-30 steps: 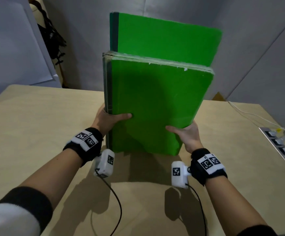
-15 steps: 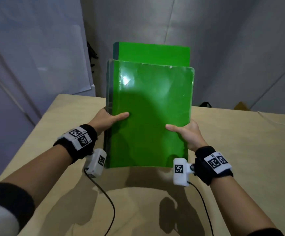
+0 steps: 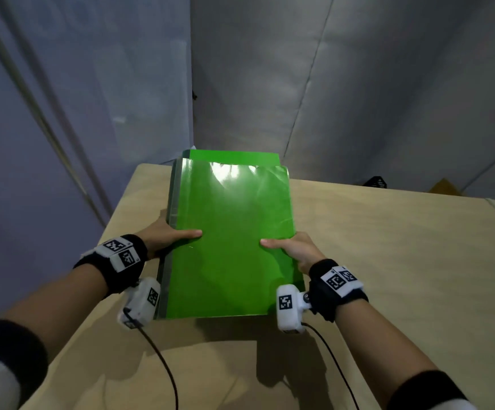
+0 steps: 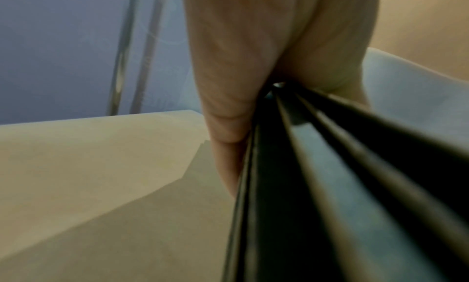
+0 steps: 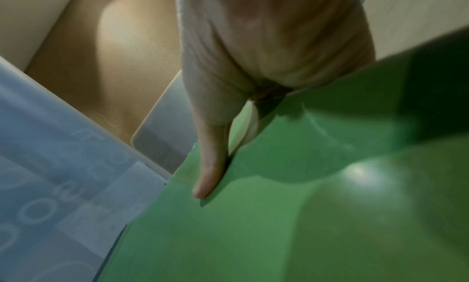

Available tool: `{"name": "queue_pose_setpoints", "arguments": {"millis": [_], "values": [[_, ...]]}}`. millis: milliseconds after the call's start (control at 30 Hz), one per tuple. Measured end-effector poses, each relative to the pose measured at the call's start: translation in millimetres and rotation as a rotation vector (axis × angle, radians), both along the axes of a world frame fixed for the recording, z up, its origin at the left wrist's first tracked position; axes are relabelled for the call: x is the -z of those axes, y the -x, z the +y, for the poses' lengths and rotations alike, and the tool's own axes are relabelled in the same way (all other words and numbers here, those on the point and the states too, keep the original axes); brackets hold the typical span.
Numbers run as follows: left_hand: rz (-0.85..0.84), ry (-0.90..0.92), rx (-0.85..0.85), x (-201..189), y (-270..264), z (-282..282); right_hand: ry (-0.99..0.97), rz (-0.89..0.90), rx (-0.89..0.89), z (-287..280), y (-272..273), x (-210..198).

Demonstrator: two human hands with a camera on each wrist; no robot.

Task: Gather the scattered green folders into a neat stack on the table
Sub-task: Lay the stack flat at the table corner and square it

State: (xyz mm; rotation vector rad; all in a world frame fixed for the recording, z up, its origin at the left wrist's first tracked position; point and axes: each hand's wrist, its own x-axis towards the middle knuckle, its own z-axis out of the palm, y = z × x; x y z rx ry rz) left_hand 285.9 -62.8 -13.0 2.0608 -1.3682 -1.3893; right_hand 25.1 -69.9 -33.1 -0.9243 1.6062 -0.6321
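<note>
A stack of green folders (image 3: 231, 238) is held between both hands, leaning away from me over the wooden table (image 3: 388, 261) near its far left corner. My left hand (image 3: 166, 235) grips the dark spine side with the thumb on the top cover. My right hand (image 3: 293, 250) grips the right edge, thumb also lying on the cover. One folder at the back (image 3: 234, 155) sticks out past the far end of the others. The left wrist view shows the dark folder spines (image 4: 304, 186) running out from my left hand (image 4: 228, 85). The right wrist view shows the glossy cover (image 5: 279, 206) under the thumb (image 5: 210, 166).
The table's left edge (image 3: 116, 214) runs close beside the stack, with a bluish partition (image 3: 63, 128) beyond it. A grey wall stands behind the table. A black crate (image 3: 376, 182) and a yellow box (image 3: 444, 186) lie past the far edge at the right.
The folders have tipped from standing upright to leaning low toward the table. The back folder now pokes out much less. Both hands keep the same grip, and the view has turned left.
</note>
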Motion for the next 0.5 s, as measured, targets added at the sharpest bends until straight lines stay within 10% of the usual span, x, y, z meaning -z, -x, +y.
{"name": "queue_pose_setpoints", "arguments": {"millis": [500], "values": [[-0.001, -0.277, 0.007, 12.4, -53.6, -38.7, -0.218, 0.128, -0.162, -23.5, -49.7, 10.0]]}}
